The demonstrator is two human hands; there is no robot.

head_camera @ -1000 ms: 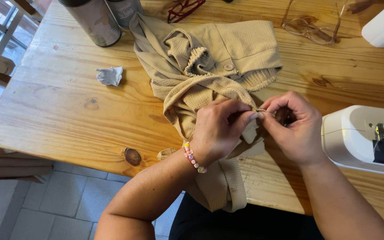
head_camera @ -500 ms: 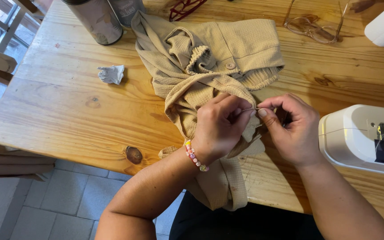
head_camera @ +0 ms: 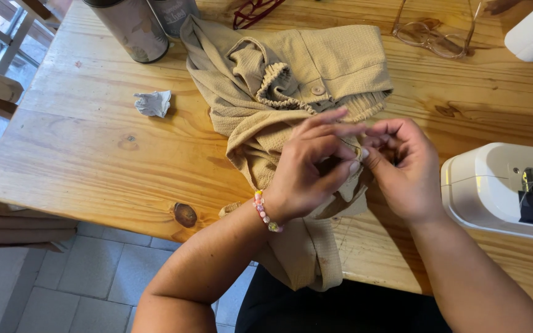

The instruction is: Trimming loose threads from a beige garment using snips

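— Where to look first?

— Centre of the frame, right of middle. Left hand and right hand meeting fingertip to fingertip over the beige garment, which lies bunched on the wooden table and trails off the near edge.

— Grip?

— Left thumb and forefinger pinched together, probably on a fold of the cloth or something fine; too small to tell which. Right fingers curled inward, pinching at the same spot; cannot tell what, if anything, sits between them.

— Any advice for doing it well?

— Best to keep both pinches close together and low over the fabric, wrists resting on the table edge for steadiness. Worth keeping the cloth taut between the hands, not dragged toward the white sewing machine at the right edge.

— Clutter nearby?

— Crumpled paper scrap at left of centre, clear-framed glasses at upper right, dark patterned tumbler at upper left. All well apart from the hands.
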